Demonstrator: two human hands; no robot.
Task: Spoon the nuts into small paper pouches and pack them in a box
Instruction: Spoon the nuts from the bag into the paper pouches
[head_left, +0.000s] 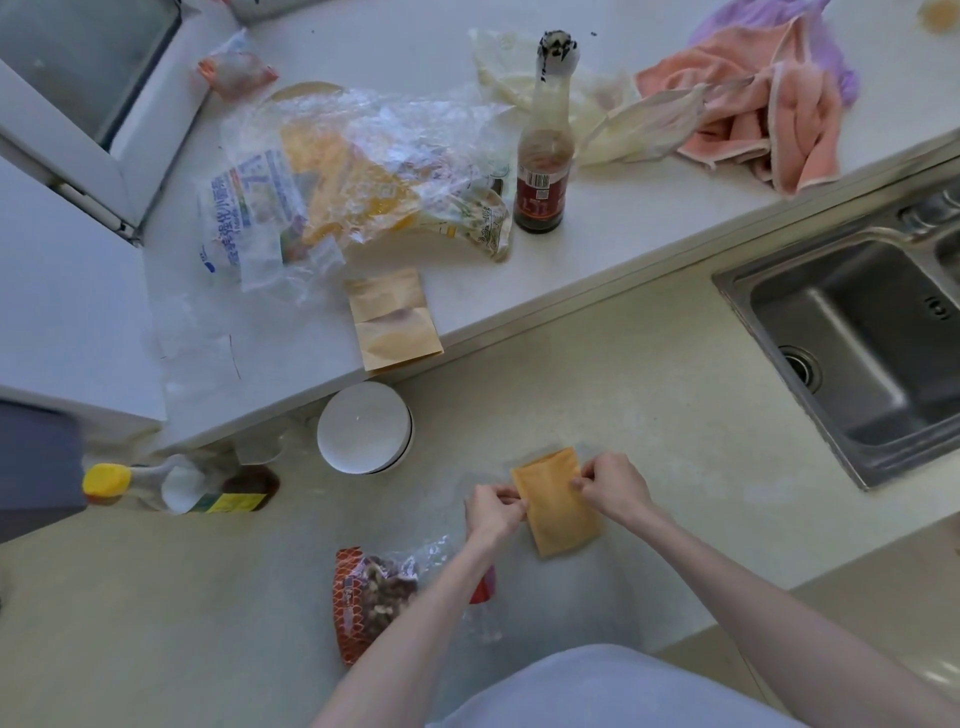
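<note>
A small tan paper pouch (557, 504) lies flat on the lower counter in front of me. My left hand (493, 512) pinches its left top corner and my right hand (613, 486) pinches its right top corner. A clear bag of nuts (371, 597) with a red-orange patterned edge lies at the lower left, partly under my left forearm. Two more tan pouches (392, 319) lie stacked near the edge of the raised ledge. A white bowl (363, 428) stands under that ledge. I see no spoon and no box.
Crumpled plastic bags (337, 176) and a brown sauce bottle (543, 156) sit on the raised ledge, with pink and purple cloths (769, 114) at the back right. A steel sink (872, 343) lies right. A yellow-capped bottle (171, 488) lies on its side at left.
</note>
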